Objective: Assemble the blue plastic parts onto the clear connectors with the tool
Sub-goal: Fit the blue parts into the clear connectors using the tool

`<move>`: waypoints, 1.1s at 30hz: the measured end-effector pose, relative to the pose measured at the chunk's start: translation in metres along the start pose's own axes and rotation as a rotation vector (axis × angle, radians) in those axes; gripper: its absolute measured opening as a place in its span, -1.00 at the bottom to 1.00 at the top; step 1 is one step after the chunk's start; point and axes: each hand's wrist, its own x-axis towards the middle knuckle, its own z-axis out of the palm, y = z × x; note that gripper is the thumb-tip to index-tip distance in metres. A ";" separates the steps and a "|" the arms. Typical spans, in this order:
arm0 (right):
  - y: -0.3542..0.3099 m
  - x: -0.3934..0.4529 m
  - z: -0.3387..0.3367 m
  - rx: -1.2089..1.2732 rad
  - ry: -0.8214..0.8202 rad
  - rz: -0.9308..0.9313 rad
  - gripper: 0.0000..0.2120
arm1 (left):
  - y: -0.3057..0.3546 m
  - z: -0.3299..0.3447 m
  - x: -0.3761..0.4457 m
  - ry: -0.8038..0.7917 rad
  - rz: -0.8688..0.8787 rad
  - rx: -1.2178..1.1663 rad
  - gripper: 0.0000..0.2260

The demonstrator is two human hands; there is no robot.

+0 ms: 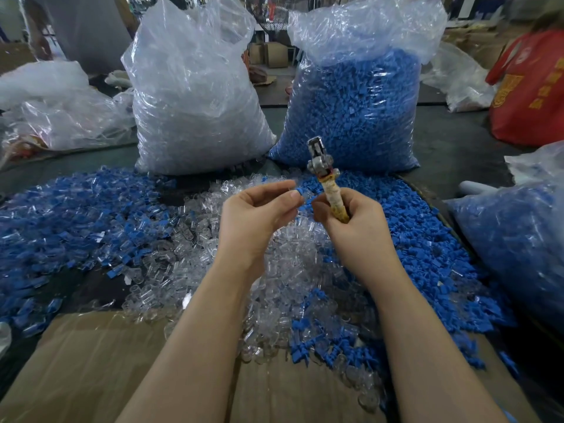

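My left hand [259, 213] pinches a small blue plastic part [300, 191] with a clear connector between thumb and fingertips, raised above the table. My right hand [351, 222] grips the taped yellowish handle of the tool [325, 175], whose metal head points up and away. The blue part sits just left of the tool's shaft, close to my right fingertips. Below the hands lies a heap of loose clear connectors [274, 264], with loose blue parts [427, 254] spread to the right and a mixed blue-and-clear heap [67, 221] to the left.
Two tall plastic bags stand at the back: one of clear connectors [195, 96], one of blue parts [354, 105]. Another bag [518, 239] lies at the right. Flat cardboard [91, 370] covers the near edge. A person in red [531, 83] sits at far right.
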 end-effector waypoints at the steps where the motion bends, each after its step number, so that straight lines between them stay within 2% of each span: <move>1: 0.000 0.000 -0.001 -0.012 -0.018 0.001 -0.87 | 0.000 0.000 0.000 -0.003 0.003 -0.013 -0.88; 5: 0.002 0.000 -0.007 -0.057 -0.118 0.026 -0.92 | 0.002 -0.001 0.001 0.003 0.049 -0.047 -0.87; 14: 0.001 -0.002 -0.008 -0.136 -0.287 0.039 -0.80 | 0.002 -0.008 0.007 0.037 0.208 -0.012 -0.82; 27: 0.002 -0.002 -0.009 -0.213 -0.327 0.036 -0.88 | 0.004 -0.011 0.005 -0.016 0.228 0.014 -0.81; 33: 0.003 -0.002 -0.009 -0.318 -0.277 -0.018 -0.88 | 0.004 -0.011 0.007 -0.027 0.213 0.016 -0.81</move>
